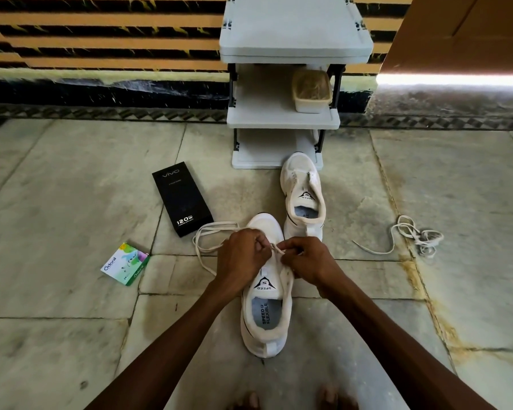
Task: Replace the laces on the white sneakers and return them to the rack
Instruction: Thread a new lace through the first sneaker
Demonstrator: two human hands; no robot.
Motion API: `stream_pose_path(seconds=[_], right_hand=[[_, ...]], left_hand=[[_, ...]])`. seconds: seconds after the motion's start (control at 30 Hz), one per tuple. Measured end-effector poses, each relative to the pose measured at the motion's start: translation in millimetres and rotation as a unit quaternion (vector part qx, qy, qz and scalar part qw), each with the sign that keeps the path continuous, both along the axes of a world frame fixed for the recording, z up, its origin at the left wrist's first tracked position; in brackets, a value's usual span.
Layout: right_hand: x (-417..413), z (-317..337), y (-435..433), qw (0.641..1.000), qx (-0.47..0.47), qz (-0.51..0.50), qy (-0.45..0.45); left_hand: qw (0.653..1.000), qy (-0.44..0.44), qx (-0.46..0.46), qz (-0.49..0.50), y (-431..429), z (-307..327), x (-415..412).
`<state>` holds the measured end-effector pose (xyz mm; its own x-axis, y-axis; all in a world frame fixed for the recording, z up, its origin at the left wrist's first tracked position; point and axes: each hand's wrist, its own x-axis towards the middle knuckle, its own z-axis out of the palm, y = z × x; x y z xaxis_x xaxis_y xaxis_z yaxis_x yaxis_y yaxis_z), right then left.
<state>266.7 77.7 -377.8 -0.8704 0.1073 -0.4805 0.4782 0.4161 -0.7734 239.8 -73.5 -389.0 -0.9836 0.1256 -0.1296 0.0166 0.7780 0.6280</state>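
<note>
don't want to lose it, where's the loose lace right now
In the head view the loose lace lies bunched on the stone floor at the right, apart from the far sneaker, which stands to its left.

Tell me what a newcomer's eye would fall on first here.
The left hand and right hand pinch a lace over the near sneaker at centre. Behind it the second sneaker stands before the grey rack; a loose lace lies tangled on the floor to the right.
</note>
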Motion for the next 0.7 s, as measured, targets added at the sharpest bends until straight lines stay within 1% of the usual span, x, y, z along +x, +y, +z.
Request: stream_pose_path(seconds=[0.17,0.3,0.37,0.53,0.7], right_hand=[[-0.9,-5.9,0.3,0.999,-0.042,-0.027,-0.021],[-1.5,-8.1,0.8,0.998,-0.050,-0.035,-0.025],[-1.7,-7.2,1.7,0.997,-0.058,-0.033,-0.030],[-1.1,-6.6,2.5,0.998,-0.057,-0.015,-0.023],[-1.3,-5.2,2.2,0.998,-0.062,-0.008,-0.020]], left_hand=[[0.995,0.024,-0.075,-0.067,1.5,0.8,-3.1],[0.989,0.055,-0.111,-0.086,0.1,-2.7,-4.7],[0.989,0.064,-0.102,-0.088,-0.4,-6.8,-1.9],[0.997,0.066,-0.015,-0.041,0.8,-18.0,6.4],[0.997,0.033,0.017,-0.061,-3.3,-23.1,0.4]])
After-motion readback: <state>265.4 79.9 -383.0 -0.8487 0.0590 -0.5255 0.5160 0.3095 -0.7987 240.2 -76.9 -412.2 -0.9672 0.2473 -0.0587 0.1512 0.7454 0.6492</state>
